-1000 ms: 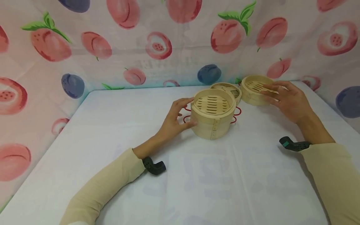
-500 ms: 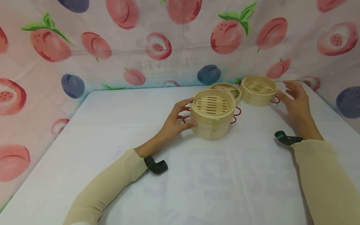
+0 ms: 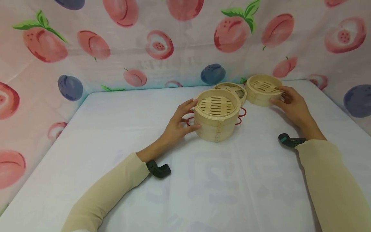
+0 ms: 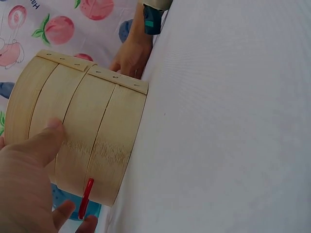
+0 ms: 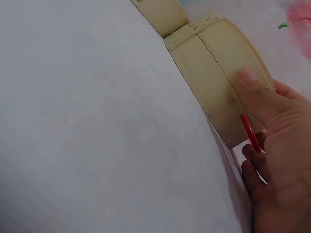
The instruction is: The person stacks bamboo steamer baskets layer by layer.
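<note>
Two stacked bamboo steamer baskets [image 3: 208, 127] stand upright on the white cloth, a slatted floor showing in the upper one. My left hand [image 3: 176, 124] grips their left side, thumb on the front wall [image 4: 80, 124] and fingers around the back, near the red handles. Further back on the right is a single bamboo steamer basket [image 3: 256, 97] with a slatted floor. My right hand [image 3: 295, 108] pinches its right side, fingers over the rim and thumb on the outer wall [image 5: 209, 80]. A red handle [image 5: 249, 131] shows below the thumb in the right wrist view.
Behind the stack, between it and the single basket, lies a round bamboo piece with a woven surface [image 3: 239, 93], partly hidden. A fruit-print cloth [image 3: 179, 38] hangs along the table's back edge. White cloth [image 3: 220, 187] covers the table.
My right hand first drew away to the right of the single basket, then came back and took hold of its right rim. My left hand stays on the stack. The head view has shifted slightly.
</note>
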### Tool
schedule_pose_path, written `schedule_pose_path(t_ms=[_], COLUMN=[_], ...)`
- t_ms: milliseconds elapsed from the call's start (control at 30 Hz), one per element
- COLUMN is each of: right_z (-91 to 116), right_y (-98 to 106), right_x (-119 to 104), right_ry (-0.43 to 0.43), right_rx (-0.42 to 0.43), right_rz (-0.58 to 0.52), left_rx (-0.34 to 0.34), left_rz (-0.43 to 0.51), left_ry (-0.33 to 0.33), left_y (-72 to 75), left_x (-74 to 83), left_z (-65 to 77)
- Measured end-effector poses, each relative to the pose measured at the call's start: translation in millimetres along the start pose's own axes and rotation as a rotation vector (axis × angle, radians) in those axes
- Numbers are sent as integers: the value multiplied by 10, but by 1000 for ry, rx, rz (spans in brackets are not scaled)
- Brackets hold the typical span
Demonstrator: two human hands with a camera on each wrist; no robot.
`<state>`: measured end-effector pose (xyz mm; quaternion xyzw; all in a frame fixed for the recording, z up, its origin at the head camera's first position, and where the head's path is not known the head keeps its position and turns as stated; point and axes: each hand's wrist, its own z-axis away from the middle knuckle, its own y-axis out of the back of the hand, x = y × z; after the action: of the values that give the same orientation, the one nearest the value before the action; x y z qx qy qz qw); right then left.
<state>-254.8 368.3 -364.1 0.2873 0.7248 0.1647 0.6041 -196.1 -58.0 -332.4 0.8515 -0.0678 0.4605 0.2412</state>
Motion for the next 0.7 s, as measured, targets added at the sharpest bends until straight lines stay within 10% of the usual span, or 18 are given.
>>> schedule_pose_path(t_ms=[700], right_z=[64], right_y=[8], right_x=[-58], right_ry=[-122], right_rx=[106], right_rz=[-81], left_rx=[-13], left_rz=[2], left_ry=[-16], left_y=[-1], left_x=[-16], left_z=[23])
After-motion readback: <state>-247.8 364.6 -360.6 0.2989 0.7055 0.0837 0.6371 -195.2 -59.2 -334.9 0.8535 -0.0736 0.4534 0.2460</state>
